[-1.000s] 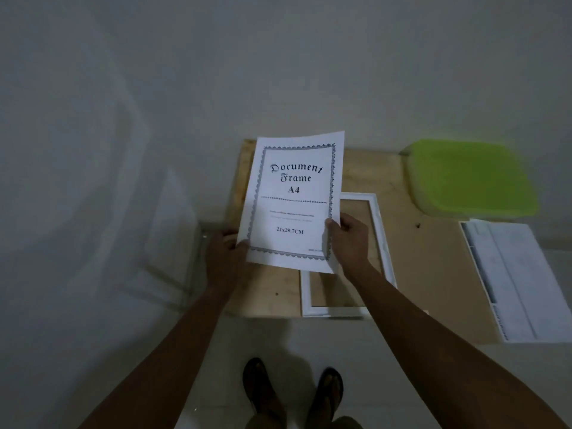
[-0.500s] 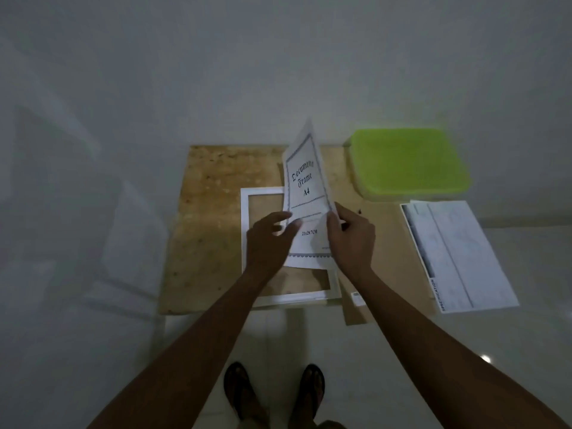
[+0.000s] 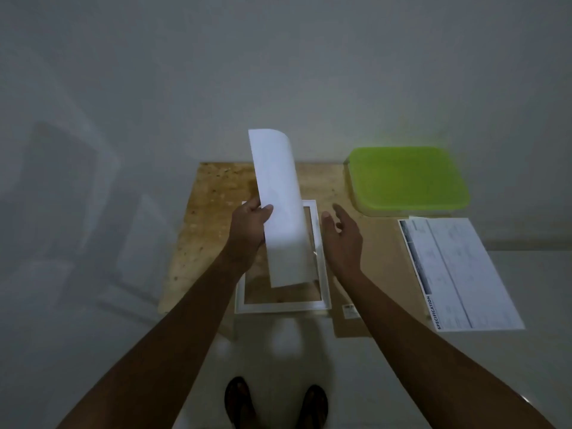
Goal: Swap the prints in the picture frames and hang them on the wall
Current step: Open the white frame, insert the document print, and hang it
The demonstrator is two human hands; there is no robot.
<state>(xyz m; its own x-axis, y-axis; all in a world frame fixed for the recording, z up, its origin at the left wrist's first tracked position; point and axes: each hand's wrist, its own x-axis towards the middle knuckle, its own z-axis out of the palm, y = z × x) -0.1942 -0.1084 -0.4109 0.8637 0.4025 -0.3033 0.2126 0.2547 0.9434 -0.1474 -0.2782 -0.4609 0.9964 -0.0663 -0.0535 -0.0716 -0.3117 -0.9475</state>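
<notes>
1. At the far left, a pale wall (image 3: 93,181) with faint shadows and no writing on it.
2. Against it, a wooden tabletop (image 3: 210,218) of light, speckled board.
3. Above the tabletop, the left hand (image 3: 247,230), pinching the left edge of a white sheet (image 3: 281,196): thumb on the side toward the camera, fingers behind.
4. The white sheet held upright in the air and a little tilted, top end curled over, blank back toward the camera. Print on the other side hidden, so nothing readable. Lower end hanging over the opening of the frame.
5. Under it, a white picture frame (image 3: 323,274), flat on the tabletop at the near edge, bare wood visible through the opening.
6. Nearest the camera, two feet (image 3: 238,400) in dark sandals on a pale floor.
7. Just right of the sheet and apart from it, the right hand (image 3: 343,239): fingers spread and relaxed, palm turned left, holding nothing.
8. Right of the frame, a brown flat board (image 3: 380,267) with a small white label (image 3: 349,311) near its near edge. Writing there too small to read.
9. Far right, by the wall, a box with a bright green lid (image 3: 405,178), no label visible.
10. In front of it, a printed page (image 3: 464,274) with "SPECIFICATION" in dark capitals along its near left edge. Remaining print too blurred to read.
</notes>
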